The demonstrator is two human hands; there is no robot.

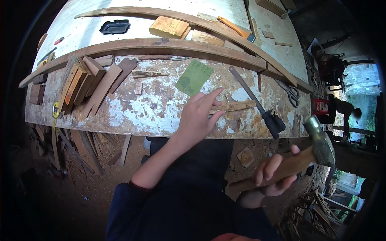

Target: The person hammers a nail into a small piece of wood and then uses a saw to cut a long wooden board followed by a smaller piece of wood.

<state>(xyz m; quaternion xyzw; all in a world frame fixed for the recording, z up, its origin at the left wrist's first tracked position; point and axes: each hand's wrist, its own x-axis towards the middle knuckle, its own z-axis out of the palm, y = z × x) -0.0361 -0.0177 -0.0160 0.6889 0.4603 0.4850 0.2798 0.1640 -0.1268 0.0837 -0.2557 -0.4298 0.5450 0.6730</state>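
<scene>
The right hand grips a tilted hammer.

Nothing legible anywhere. Faint dark print on the green sheet, just beyond the left hand, too small to make out.

1. The hammer — grey metal head with curved claw, brown wooden handle. It is gripped by the handle and held tilted in the air, near the right front corner of the table.
2. The wood strip — narrow, brown, rough-looking. It lies on the table, close to the front edge, its left end partly hidden.
</scene>
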